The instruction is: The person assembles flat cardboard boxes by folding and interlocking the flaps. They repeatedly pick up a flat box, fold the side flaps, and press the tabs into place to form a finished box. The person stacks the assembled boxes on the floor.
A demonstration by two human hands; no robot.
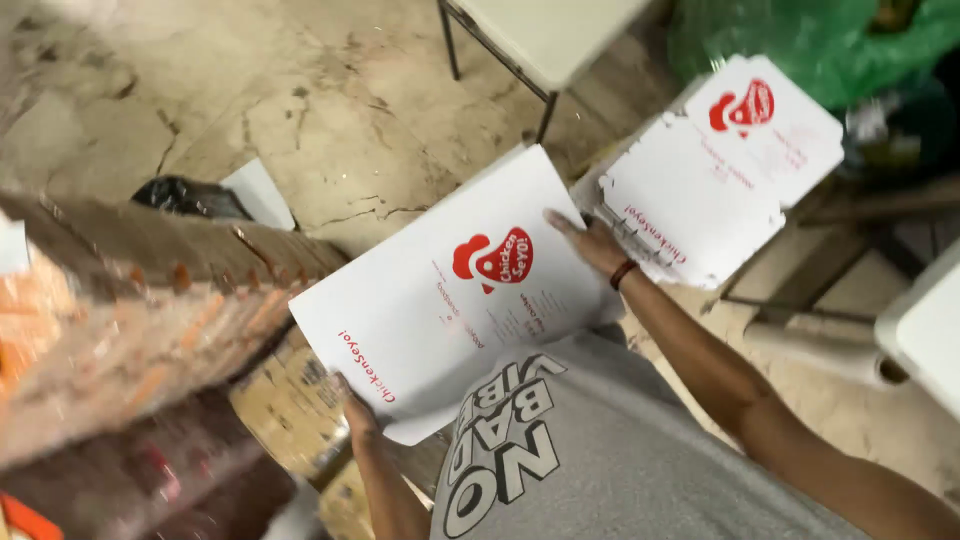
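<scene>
Flat white carton blank w/ red print (450,300) held at waist, left hand (358,408) fingers pinched on its near corner, right hand (590,243) fingers spread flat on far edge, stack of like blanks (715,170) just beyond, cracked floor (330,130) below.

I am holding a flat white cardboard sheet (450,300) with red printing against my grey shirt (600,450). My left hand (357,408) is gripping its lower corner; my right hand (590,243) is lying spread on its far edge. A stack of matching sheets (715,170) is sitting just beyond, over the cracked floor (340,130).
</scene>
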